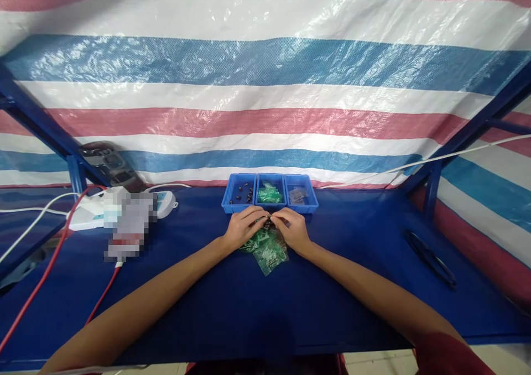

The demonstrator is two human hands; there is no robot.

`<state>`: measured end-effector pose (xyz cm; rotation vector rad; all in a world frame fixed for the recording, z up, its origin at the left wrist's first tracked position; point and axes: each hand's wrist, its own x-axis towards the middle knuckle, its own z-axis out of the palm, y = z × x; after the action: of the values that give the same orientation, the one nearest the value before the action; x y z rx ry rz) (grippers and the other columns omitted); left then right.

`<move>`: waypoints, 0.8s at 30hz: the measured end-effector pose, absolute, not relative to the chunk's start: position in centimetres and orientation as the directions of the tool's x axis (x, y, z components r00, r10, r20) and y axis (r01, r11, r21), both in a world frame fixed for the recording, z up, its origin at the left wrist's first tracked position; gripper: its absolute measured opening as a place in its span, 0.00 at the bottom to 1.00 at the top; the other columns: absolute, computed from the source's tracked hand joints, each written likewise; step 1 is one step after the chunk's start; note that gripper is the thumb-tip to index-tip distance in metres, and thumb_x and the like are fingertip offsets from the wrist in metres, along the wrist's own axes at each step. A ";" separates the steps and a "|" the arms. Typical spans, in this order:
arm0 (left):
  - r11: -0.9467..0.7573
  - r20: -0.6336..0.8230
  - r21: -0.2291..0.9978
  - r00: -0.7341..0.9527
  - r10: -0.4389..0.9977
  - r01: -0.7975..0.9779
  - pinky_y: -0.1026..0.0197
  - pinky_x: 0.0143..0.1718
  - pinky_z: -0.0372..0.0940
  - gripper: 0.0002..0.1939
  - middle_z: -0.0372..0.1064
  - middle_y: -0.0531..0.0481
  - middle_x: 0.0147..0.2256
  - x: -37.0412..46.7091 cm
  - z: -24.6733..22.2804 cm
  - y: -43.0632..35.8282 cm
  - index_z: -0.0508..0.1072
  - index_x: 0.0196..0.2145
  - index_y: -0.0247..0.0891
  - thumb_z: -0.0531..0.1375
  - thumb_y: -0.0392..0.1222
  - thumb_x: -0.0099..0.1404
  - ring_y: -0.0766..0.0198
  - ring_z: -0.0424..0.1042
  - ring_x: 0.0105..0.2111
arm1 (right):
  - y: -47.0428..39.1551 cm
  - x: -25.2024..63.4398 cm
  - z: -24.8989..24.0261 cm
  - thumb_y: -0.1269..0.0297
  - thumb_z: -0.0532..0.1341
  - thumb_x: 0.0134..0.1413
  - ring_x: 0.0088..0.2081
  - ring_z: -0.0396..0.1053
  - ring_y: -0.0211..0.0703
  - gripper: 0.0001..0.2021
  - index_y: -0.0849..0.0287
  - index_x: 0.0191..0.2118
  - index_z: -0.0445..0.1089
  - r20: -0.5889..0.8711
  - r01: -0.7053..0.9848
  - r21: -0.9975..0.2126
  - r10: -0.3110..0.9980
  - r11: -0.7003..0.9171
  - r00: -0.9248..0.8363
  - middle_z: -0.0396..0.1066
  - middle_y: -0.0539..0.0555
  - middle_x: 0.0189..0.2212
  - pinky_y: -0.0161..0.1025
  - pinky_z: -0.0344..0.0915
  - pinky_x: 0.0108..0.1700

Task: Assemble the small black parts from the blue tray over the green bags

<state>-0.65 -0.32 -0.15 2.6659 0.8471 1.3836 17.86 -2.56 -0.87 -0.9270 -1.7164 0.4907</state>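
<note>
My left hand (244, 228) and my right hand (293, 232) meet just in front of the blue bins, thumbs and fingers pinched close together. Between the fingertips is a small dark thing, too small and covered to name. Beneath the hands lie green-tinted clear plastic packets (271, 256) with small parts inside. Behind the hands, the left blue bin (224, 199) holds several small dark cylindrical pieces (250, 193). Green packets (269, 193) fill part of the middle bin, and the right one has greyish clear packets (297, 196).
On the left of the blue table (199, 308) are a white power strip (85, 217), a blurred-out device (130, 225) and a red cable (53, 256). A dark glossy object (110, 162) leans behind them. A black loop-shaped item (430, 259) lies at right. Striped sheeting hangs behind.
</note>
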 end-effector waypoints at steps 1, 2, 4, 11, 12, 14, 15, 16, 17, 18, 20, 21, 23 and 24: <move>-0.849 0.750 0.266 0.456 0.480 0.456 0.68 0.29 0.67 0.08 0.71 0.46 0.39 -0.6 -0.1 -0.4 0.72 0.41 0.38 0.57 0.37 0.64 0.69 0.71 0.30 | -2.6 17.9 -0.8 0.62 0.56 0.60 0.27 0.66 0.39 0.11 0.59 0.32 0.73 0.610 0.344 -0.715 0.784 0.609 -0.119 0.68 0.52 0.25 0.36 0.63 0.31; -0.846 0.748 0.276 0.450 0.487 0.456 0.68 0.27 0.66 0.08 0.72 0.46 0.40 -0.6 0.0 -0.5 0.72 0.41 0.37 0.57 0.37 0.64 0.71 0.70 0.27 | -2.6 17.9 -0.8 0.62 0.56 0.59 0.27 0.66 0.38 0.11 0.59 0.32 0.73 0.608 0.346 -0.717 0.785 0.605 -0.114 0.68 0.52 0.25 0.35 0.63 0.31; -0.844 0.754 0.293 0.433 0.493 0.450 0.70 0.24 0.65 0.07 0.73 0.46 0.40 -0.5 0.1 -0.6 0.71 0.40 0.37 0.57 0.36 0.64 0.74 0.67 0.21 | -2.7 17.9 -0.6 0.61 0.56 0.59 0.26 0.65 0.38 0.11 0.59 0.32 0.73 0.608 0.345 -0.721 0.787 0.601 -0.102 0.67 0.52 0.25 0.35 0.63 0.31; -0.842 0.784 0.268 0.402 0.473 0.467 0.69 0.22 0.64 0.06 0.74 0.47 0.38 -0.5 0.2 -0.7 0.72 0.39 0.37 0.57 0.36 0.63 0.74 0.67 0.20 | -2.8 17.8 -0.5 0.61 0.55 0.59 0.27 0.66 0.39 0.12 0.59 0.31 0.73 0.611 0.337 -0.725 0.787 0.601 -0.087 0.68 0.52 0.25 0.36 0.63 0.31; -0.847 0.785 0.260 0.410 0.465 0.465 0.69 0.24 0.65 0.07 0.73 0.47 0.38 -0.6 0.2 -0.7 0.72 0.39 0.37 0.57 0.36 0.64 0.72 0.70 0.24 | -2.7 17.8 -0.5 0.61 0.55 0.59 0.27 0.66 0.39 0.12 0.59 0.31 0.73 0.611 0.338 -0.724 0.787 0.601 -0.088 0.68 0.52 0.25 0.36 0.63 0.31; -0.849 0.787 0.236 0.419 0.452 0.473 0.67 0.30 0.68 0.08 0.72 0.46 0.38 -0.6 0.2 -0.7 0.73 0.40 0.37 0.56 0.37 0.64 0.67 0.73 0.33 | -2.7 17.8 -0.5 0.60 0.55 0.59 0.27 0.66 0.39 0.12 0.58 0.32 0.73 0.611 0.341 -0.724 0.787 0.600 -0.087 0.68 0.52 0.25 0.36 0.64 0.31; -0.847 0.787 0.226 0.422 0.450 0.481 0.66 0.33 0.68 0.09 0.72 0.45 0.38 -0.7 0.2 -0.6 0.73 0.41 0.37 0.56 0.37 0.65 0.65 0.73 0.36 | -2.7 17.8 -0.5 0.60 0.55 0.59 0.27 0.66 0.39 0.12 0.58 0.32 0.73 0.611 0.343 -0.724 0.787 0.599 -0.084 0.68 0.52 0.25 0.36 0.64 0.31; -0.845 0.785 0.222 0.424 0.450 0.486 0.65 0.34 0.69 0.09 0.72 0.45 0.39 -0.7 0.2 -0.6 0.73 0.42 0.38 0.56 0.37 0.65 0.64 0.73 0.37 | -2.7 17.8 -0.5 0.60 0.55 0.59 0.27 0.66 0.39 0.12 0.58 0.32 0.73 0.611 0.343 -0.724 0.787 0.598 -0.083 0.68 0.53 0.25 0.36 0.64 0.31; -0.846 0.782 0.224 0.429 0.453 0.484 0.65 0.36 0.69 0.10 0.72 0.45 0.39 -0.7 0.2 -0.6 0.72 0.43 0.38 0.55 0.37 0.66 0.64 0.73 0.38 | -2.7 17.8 -0.5 0.60 0.55 0.59 0.27 0.66 0.39 0.12 0.58 0.32 0.73 0.610 0.342 -0.725 0.788 0.597 -0.081 0.68 0.53 0.25 0.36 0.64 0.31; -0.847 0.775 0.231 0.436 0.457 0.478 0.64 0.36 0.69 0.10 0.72 0.45 0.39 -0.7 0.1 -0.5 0.72 0.44 0.38 0.55 0.38 0.66 0.64 0.73 0.38 | -2.7 17.8 -0.5 0.60 0.55 0.59 0.27 0.66 0.39 0.12 0.58 0.32 0.73 0.610 0.342 -0.726 0.788 0.597 -0.081 0.68 0.53 0.25 0.36 0.64 0.32; -0.847 0.759 0.258 0.445 0.475 0.465 0.65 0.35 0.69 0.10 0.73 0.46 0.38 -0.8 -0.1 -0.4 0.71 0.45 0.37 0.56 0.39 0.66 0.65 0.73 0.36 | -2.7 17.9 -0.5 0.60 0.56 0.59 0.27 0.66 0.39 0.11 0.58 0.32 0.73 0.611 0.337 -0.726 0.787 0.599 -0.084 0.68 0.53 0.26 0.36 0.64 0.31; -0.842 0.753 0.272 0.442 0.487 0.465 0.66 0.33 0.69 0.11 0.73 0.46 0.37 -0.8 -0.2 -0.3 0.70 0.45 0.37 0.56 0.39 0.65 0.66 0.74 0.34 | -2.7 17.9 -0.5 0.61 0.56 0.59 0.27 0.66 0.39 0.11 0.59 0.33 0.73 0.613 0.333 -0.726 0.786 0.602 -0.083 0.68 0.53 0.26 0.36 0.64 0.31; -0.826 0.746 0.290 0.426 0.512 0.483 0.68 0.30 0.67 0.11 0.74 0.47 0.36 -0.8 -0.6 -0.1 0.69 0.45 0.36 0.57 0.41 0.65 0.68 0.73 0.29 | -2.7 17.9 -0.6 0.62 0.57 0.58 0.27 0.66 0.39 0.09 0.59 0.34 0.73 0.620 0.321 -0.725 0.780 0.610 -0.081 0.68 0.53 0.26 0.36 0.63 0.30; -0.818 0.747 0.294 0.415 0.519 0.493 0.69 0.28 0.67 0.11 0.74 0.48 0.35 -0.8 -0.8 0.0 0.69 0.45 0.36 0.57 0.41 0.65 0.69 0.73 0.27 | -2.6 17.9 -0.6 0.62 0.57 0.58 0.27 0.66 0.39 0.09 0.59 0.34 0.73 0.623 0.313 -0.725 0.778 0.613 -0.081 0.68 0.53 0.27 0.36 0.63 0.30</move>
<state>-0.82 0.02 -0.78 2.6184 0.9371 1.3995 17.93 -2.65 -0.62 -0.9138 -1.6641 0.4928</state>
